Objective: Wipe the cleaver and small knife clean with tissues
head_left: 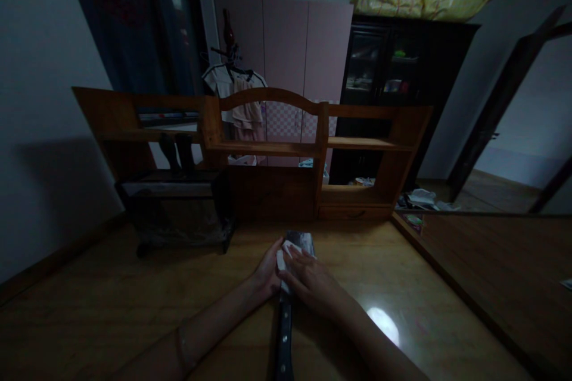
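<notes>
A kitchen knife with a broad blade like a cleaver's (pixel 304 242) lies before me on the wooden desk, its black riveted handle (pixel 285 339) pointing toward me. My left hand (pixel 267 271) grips the blade's left side, with its fingers partly hidden behind the blade and the cloth. Over the blade, my right hand (pixel 315 281) presses a folded white cloth or tissue (pixel 281 259) flat, fingers closed on it. Only the blade's far end shows past the fingers, with whitish smears.
A dark knife block (pixel 179 211) with two black handles (pixel 176 153) upright in it stands at left. Behind it rises a wooden shelf rack (pixel 263 147) along the desk's back edge. Light glares off the desktop (pixel 232 321); a raised edge (pixel 447 277) runs down its right side.
</notes>
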The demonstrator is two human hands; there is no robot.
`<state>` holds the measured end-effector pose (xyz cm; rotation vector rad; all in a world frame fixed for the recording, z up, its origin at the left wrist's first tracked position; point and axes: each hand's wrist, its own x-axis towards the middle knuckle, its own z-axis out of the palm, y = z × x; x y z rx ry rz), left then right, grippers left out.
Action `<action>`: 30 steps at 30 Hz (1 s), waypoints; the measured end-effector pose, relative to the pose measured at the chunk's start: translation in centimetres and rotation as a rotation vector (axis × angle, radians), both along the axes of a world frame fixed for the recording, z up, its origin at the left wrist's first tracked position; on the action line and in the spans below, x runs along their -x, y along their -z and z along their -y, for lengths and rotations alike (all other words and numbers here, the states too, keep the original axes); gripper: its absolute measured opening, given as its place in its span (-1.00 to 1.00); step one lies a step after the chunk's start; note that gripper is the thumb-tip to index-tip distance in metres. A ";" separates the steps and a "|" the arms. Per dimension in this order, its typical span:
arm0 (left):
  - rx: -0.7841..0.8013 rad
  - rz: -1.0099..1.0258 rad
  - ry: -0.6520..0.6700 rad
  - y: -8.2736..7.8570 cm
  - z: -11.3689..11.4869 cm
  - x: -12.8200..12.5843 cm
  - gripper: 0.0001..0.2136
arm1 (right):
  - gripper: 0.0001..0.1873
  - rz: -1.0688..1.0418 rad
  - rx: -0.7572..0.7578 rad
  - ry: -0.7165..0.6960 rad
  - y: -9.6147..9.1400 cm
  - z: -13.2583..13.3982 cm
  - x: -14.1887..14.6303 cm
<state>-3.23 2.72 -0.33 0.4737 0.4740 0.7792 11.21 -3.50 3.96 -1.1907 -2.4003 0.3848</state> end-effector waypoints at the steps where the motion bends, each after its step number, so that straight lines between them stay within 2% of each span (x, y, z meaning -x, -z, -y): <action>1: 0.006 0.010 0.001 0.2 -0.1 0.0 -0.57 | -0.46 -0.007 0.007 -0.010 -0.2 0.1 0.1; 6: 0.047 0.028 -0.063 0.2 -0.4 -0.3 -0.61 | -0.47 -0.031 0.004 -0.001 -0.6 0.1 0.1; 9: 0.033 0.018 -0.045 -0.3 -0.1 -0.3 -0.61 | -0.47 -0.025 -0.017 0.037 -0.5 0.1 0.1; 15: -0.096 0.074 -0.063 -1.0 0.7 -0.1 -0.65 | -0.54 0.143 -0.084 0.274 0.5 -0.6 -0.9; 17: -0.111 0.089 -0.061 -1.0 0.7 -0.1 -0.67 | -0.57 0.218 -0.107 0.313 0.8 -0.9 -1.3; 19: -0.106 0.079 -0.060 -0.9 0.6 -0.2 -0.67 | -0.58 0.217 -0.127 0.299 0.7 -1.0 -1.4; 21: -0.083 0.060 -0.074 -0.8 0.4 -0.3 -0.67 | -0.55 0.112 -0.121 0.256 0.4 -0.8 -1.2; 24: -0.037 0.039 -0.092 -0.6 0.1 -0.5 -0.64 | -0.47 -0.069 -0.072 0.128 -0.2 -0.3 -0.3; 27: -0.010 0.040 -0.070 -0.5 -0.1 -0.6 -0.62 | -0.46 -0.111 -0.048 -0.001 -0.6 0.2 0.3; 30: 0.004 0.037 -0.093 -0.5 -0.1 -0.6 -0.63 | -0.46 -0.084 -0.049 0.024 -0.5 0.2 0.3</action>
